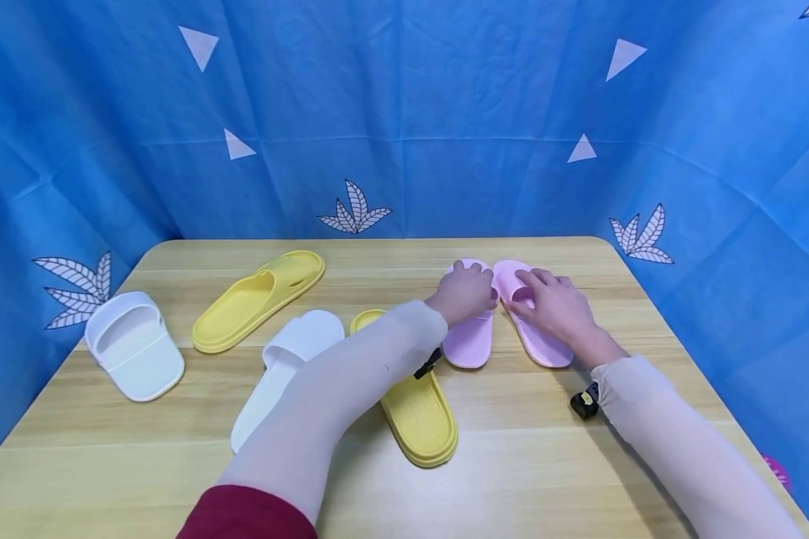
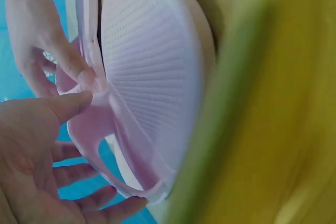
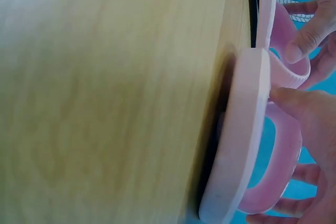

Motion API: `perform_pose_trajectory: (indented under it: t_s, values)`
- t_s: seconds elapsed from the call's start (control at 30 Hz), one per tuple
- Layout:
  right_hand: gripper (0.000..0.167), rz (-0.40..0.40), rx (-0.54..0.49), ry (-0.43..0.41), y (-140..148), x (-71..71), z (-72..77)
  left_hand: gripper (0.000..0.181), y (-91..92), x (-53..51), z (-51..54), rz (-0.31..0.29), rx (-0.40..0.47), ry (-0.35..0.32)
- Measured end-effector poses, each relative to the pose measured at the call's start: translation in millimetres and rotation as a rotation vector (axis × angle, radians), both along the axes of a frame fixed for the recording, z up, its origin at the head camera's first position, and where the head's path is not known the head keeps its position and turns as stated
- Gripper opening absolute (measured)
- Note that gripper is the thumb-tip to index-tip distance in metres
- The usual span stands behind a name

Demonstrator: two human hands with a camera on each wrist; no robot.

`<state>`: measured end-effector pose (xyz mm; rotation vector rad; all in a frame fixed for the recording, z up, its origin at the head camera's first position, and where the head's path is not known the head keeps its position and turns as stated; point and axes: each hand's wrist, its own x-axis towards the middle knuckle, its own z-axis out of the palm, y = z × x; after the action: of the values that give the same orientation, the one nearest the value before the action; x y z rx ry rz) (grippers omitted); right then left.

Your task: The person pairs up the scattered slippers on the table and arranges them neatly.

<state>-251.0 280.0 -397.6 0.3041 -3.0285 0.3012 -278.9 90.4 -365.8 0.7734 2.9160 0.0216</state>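
Two pink slippers lie side by side at the back right of the table, toes toward the curtain. The left hand (image 1: 464, 293) holds the strap of the left pink slipper (image 1: 468, 346); in the left wrist view its thumb and fingers (image 2: 71, 106) span that strap. Over the right pink slipper (image 1: 546, 348) is the right hand (image 1: 558, 303), gripping its strap with the thumb at the inner edge and fingers around the outer side, as the right wrist view shows. The slippers' inner sides meet or nearly meet near the straps. Part of each strap is hidden by the hands in the head view.
A yellow slipper (image 1: 421, 419) lies partly under the left forearm, beside a white slipper (image 1: 317, 333) pointing away. Another yellow slipper (image 1: 243, 311) lies slanted at the back left. A second white slipper (image 1: 144, 359) sits at the table's left edge. Blue curtain (image 1: 404, 97) surrounds the table.
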Motion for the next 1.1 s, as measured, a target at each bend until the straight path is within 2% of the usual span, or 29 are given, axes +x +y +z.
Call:
perform_pose_trajectory:
  t_s: [0.1,0.27,0.37,0.6,0.87,1.1]
  values:
    - [0.071,0.004,-0.002,-0.005,0.3,1.9,0.7,0.050,0.4,2.4,-3.2,-0.027,-0.008,0.040]
    - [0.069,0.004,0.001,-0.018,2.5,7.5,4.2,0.044,-1.0,5.9,-7.4,-0.144,-0.027,0.120]
    - [0.066,0.034,-0.003,-0.005,4.6,11.6,6.8,0.047,-2.2,8.2,-7.6,-0.194,-0.036,0.130]
    - [0.059,0.148,-0.003,0.024,14.7,17.0,5.7,0.074,-4.1,14.5,-12.3,-0.173,-0.024,0.019]
    - [0.053,0.205,0.017,0.022,28.9,21.5,11.3,0.075,1.7,25.5,-10.4,-0.204,-0.023,0.002]
    - [0.055,0.197,0.007,0.003,35.4,28.9,11.0,0.077,7.0,29.8,-9.9,-0.222,-0.022,0.011]
